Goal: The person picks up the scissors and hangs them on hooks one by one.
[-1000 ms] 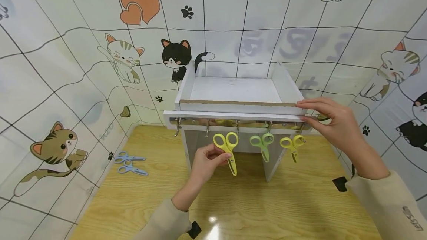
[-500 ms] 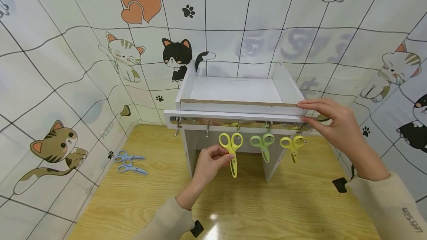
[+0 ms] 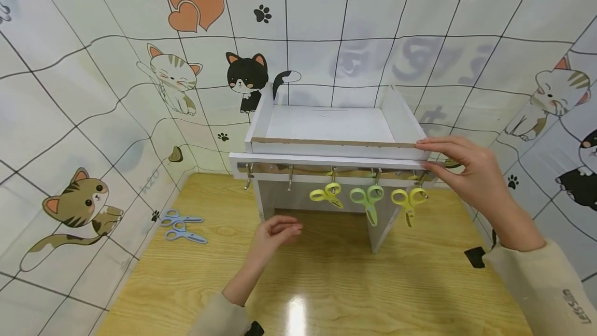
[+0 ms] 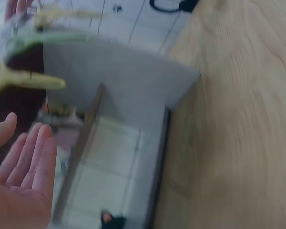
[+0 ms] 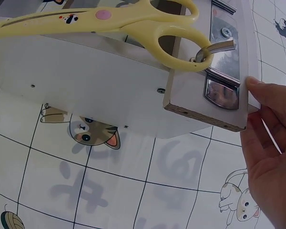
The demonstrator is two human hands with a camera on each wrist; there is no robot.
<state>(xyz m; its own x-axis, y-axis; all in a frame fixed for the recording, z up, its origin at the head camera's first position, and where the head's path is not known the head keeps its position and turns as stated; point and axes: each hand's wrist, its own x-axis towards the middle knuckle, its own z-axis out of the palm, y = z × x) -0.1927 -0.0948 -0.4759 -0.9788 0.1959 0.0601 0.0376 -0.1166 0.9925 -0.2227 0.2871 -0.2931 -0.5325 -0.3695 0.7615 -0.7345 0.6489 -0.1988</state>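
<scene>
My left hand (image 3: 271,236) is low in front of the white shelf (image 3: 317,149), its fingers loosely bent and holding nothing. Just above and to its right, yellow scissors (image 3: 335,201) hang tilted by one ring from a metal hook. Green scissors (image 3: 371,215) and another pair of yellow scissors (image 3: 409,215) hang from the hooks further right. At the shelf's right end my right hand (image 3: 473,170) grips the corner, thumb on the hook board and fingers on the tray edge above. The right wrist view shows the thumb (image 5: 264,90) against the board end.
Two pairs of blue scissors, one above the other (image 3: 188,220), lie on the wooden table (image 3: 224,294) at the left. The two leftmost hooks (image 3: 290,178) carry nothing. A cat-patterned wall covering (image 3: 317,9) stands close behind and beside the shelf.
My left hand has hung the yellow scissors on the middle hook, let go, and drawn back down and to the left. The scissors now hang tilted. My right hand has stayed in place.
</scene>
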